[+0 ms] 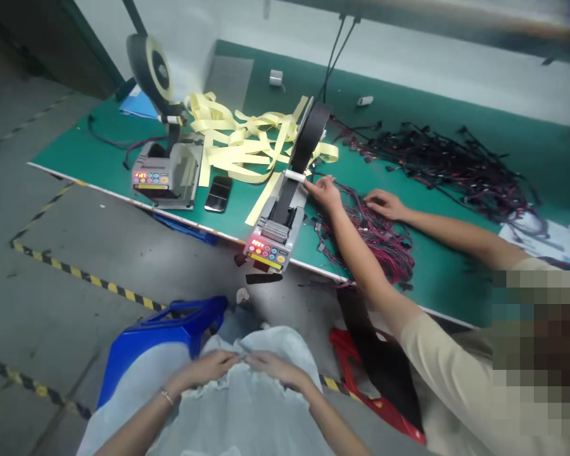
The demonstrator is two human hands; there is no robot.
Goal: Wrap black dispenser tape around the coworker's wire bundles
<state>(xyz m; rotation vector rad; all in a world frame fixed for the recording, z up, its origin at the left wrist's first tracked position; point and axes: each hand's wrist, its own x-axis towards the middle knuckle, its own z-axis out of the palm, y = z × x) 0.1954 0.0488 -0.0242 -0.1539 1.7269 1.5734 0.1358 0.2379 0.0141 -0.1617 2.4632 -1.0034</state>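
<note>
My left hand and my right hand rest over my lap on light blue clothing, fingertips almost meeting. The fingers of both look drawn together; what sits between the tips, if anything, is too small to make out. Beyond them, at the table's front edge, stands a tape dispenser with a black tape roll and lit red digits. A strip of black tape hangs at its front. A co-worker's hand touches that dispenser's side, and the other hand lies on a bundle of red and black wires.
A second tape dispenser stands at the left of the green table, beside a phone and tangled yellow strips. Dark cables pile up at the back right. A blue stool and a red stool stand below.
</note>
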